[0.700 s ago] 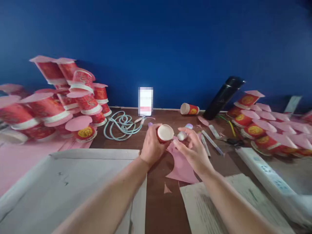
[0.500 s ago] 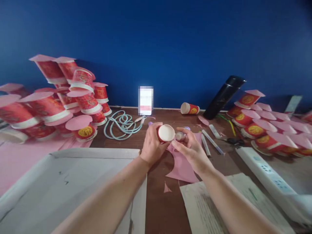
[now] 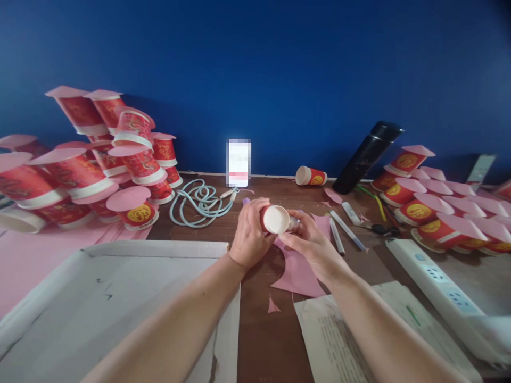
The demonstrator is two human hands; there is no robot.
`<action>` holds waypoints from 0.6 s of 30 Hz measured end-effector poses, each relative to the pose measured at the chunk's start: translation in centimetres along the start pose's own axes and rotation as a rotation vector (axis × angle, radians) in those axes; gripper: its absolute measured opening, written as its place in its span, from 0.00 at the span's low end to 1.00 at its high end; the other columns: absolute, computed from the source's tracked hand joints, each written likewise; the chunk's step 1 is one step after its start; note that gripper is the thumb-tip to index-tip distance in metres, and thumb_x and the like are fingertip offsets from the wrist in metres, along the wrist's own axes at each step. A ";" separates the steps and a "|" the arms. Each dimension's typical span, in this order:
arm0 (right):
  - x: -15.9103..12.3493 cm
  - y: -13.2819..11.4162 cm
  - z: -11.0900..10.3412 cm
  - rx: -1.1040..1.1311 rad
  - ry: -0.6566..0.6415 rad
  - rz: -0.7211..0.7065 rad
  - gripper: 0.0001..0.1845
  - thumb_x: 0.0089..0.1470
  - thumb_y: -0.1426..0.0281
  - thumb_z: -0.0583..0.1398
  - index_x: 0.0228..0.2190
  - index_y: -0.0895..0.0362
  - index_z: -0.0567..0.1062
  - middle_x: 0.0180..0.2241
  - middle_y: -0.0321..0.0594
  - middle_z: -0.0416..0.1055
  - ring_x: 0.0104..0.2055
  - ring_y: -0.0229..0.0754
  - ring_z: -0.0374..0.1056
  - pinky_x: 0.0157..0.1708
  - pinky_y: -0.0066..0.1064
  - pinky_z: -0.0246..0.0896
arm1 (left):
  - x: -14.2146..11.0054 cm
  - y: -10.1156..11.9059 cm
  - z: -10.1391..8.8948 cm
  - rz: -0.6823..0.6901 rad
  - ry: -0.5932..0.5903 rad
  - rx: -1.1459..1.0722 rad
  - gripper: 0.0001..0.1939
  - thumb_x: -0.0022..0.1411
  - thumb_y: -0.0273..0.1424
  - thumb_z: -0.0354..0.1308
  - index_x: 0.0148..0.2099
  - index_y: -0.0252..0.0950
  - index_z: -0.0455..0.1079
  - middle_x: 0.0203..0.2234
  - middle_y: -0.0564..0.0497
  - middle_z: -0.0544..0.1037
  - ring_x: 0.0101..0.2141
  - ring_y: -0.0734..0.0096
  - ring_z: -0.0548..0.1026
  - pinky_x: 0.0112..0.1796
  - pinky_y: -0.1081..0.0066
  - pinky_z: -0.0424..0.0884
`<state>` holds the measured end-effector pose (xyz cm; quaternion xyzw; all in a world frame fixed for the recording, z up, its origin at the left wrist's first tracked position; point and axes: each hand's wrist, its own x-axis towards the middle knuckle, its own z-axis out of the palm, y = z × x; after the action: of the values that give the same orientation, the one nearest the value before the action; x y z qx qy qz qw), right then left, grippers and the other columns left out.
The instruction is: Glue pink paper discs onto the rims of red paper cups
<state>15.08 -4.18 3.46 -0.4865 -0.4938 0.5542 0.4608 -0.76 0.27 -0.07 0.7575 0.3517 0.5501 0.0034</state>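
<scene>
My left hand (image 3: 252,234) is closed around a red paper cup (image 3: 276,219), whose round white end faces me. Much of the cup's red side is hidden by the fingers. My right hand (image 3: 313,247) pinches a glue stick (image 3: 294,222), a small pale cylinder mostly covered by the fingers, against the right edge of the cup. A small purple cap (image 3: 246,201) shows just behind the left hand. Below both hands, a cut sheet of pink paper (image 3: 297,274) lies on the brown table (image 3: 263,346).
Red cups with pink paper discs are stacked at left (image 3: 138,165) and right (image 3: 419,213). A phone (image 3: 238,162), coiled cable (image 3: 199,205), lying cup (image 3: 311,176) and black flask (image 3: 367,159) stand behind. Nearer are a white box lid (image 3: 131,303), power strip (image 3: 439,282) and printed paper (image 3: 339,335).
My right hand has brought the glue stick left until it meets the cup's edge. The cup has tilted and shifted slightly right in my left hand.
</scene>
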 end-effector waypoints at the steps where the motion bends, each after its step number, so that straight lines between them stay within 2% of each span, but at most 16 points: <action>1: 0.0 0.0 0.0 0.013 -0.010 0.009 0.27 0.46 0.63 0.67 0.48 0.44 0.67 0.39 0.33 0.69 0.40 0.36 0.65 0.40 0.32 0.62 | 0.0 0.0 0.0 0.009 -0.004 0.008 0.28 0.56 0.33 0.61 0.56 0.36 0.55 0.50 0.38 0.69 0.53 0.56 0.68 0.53 0.52 0.65; 7: -0.3 -0.1 -0.3 0.100 -0.086 0.102 0.25 0.45 0.68 0.67 0.46 0.45 0.69 0.36 0.32 0.68 0.39 0.37 0.63 0.39 0.32 0.60 | 0.2 0.2 -0.1 0.097 0.005 0.088 0.23 0.60 0.28 0.56 0.56 0.36 0.56 0.51 0.39 0.70 0.56 0.57 0.67 0.56 0.50 0.62; 12: -0.3 -0.3 -0.6 0.163 -0.101 0.152 0.23 0.45 0.70 0.66 0.44 0.45 0.70 0.38 0.32 0.68 0.40 0.37 0.63 0.39 0.32 0.60 | 0.3 0.6 -0.1 0.149 -0.008 0.120 0.21 0.61 0.26 0.55 0.55 0.37 0.57 0.51 0.41 0.72 0.56 0.58 0.66 0.57 0.50 0.59; 18: -0.3 -0.3 -0.6 0.151 -0.143 0.113 0.24 0.46 0.71 0.66 0.46 0.44 0.70 0.39 0.32 0.68 0.40 0.36 0.63 0.40 0.31 0.59 | 0.2 0.6 0.0 0.075 0.004 0.095 0.21 0.60 0.28 0.56 0.55 0.37 0.56 0.51 0.40 0.71 0.55 0.58 0.68 0.55 0.51 0.62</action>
<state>15.76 -4.34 3.73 -0.4366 -0.4539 0.6483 0.4278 -0.46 -0.07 0.34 0.7684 0.3486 0.5340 -0.0540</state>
